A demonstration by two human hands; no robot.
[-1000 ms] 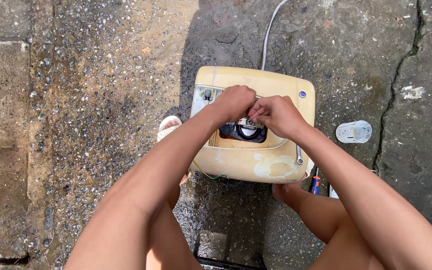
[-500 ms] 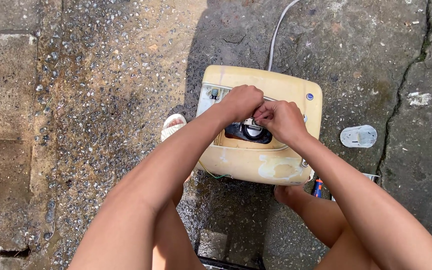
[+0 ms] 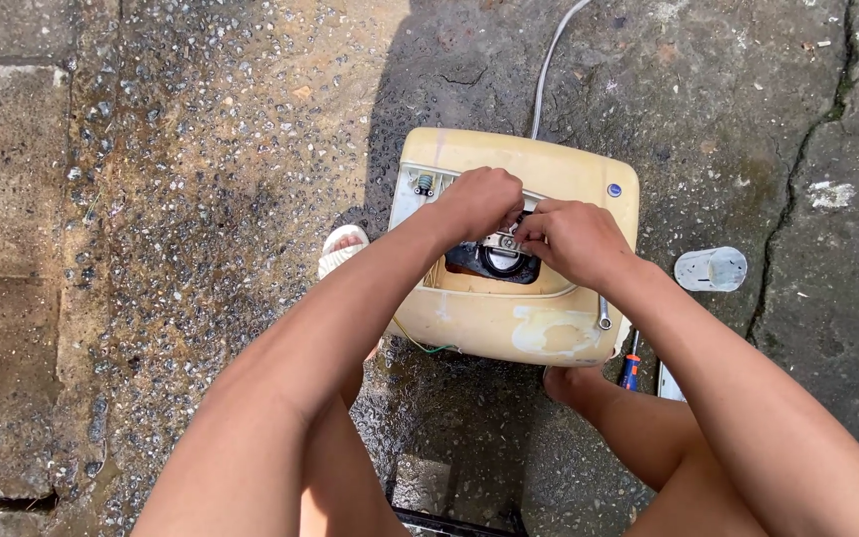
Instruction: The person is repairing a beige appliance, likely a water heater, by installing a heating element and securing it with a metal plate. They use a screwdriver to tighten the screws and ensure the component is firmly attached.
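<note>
Left hand [image 3: 479,202] and right hand [image 3: 574,239] both closed, pinching a small metal fitting [image 3: 501,242] between them over the yellowed appliance casing's [image 3: 509,323] dark opening; left hand slightly farther forward.

Harsh sun, hard shadow across wet concrete ground [image 3: 201,199] centre; sharp focus, glints on pebbles, slight edge distortion.

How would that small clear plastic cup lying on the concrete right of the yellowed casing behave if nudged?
The small clear plastic cup lies on its side, so it would probably roll, curving since one end looks wider. It looks thin and empty, so likely very light. The rough cracked concrete might stop it soon.
</note>
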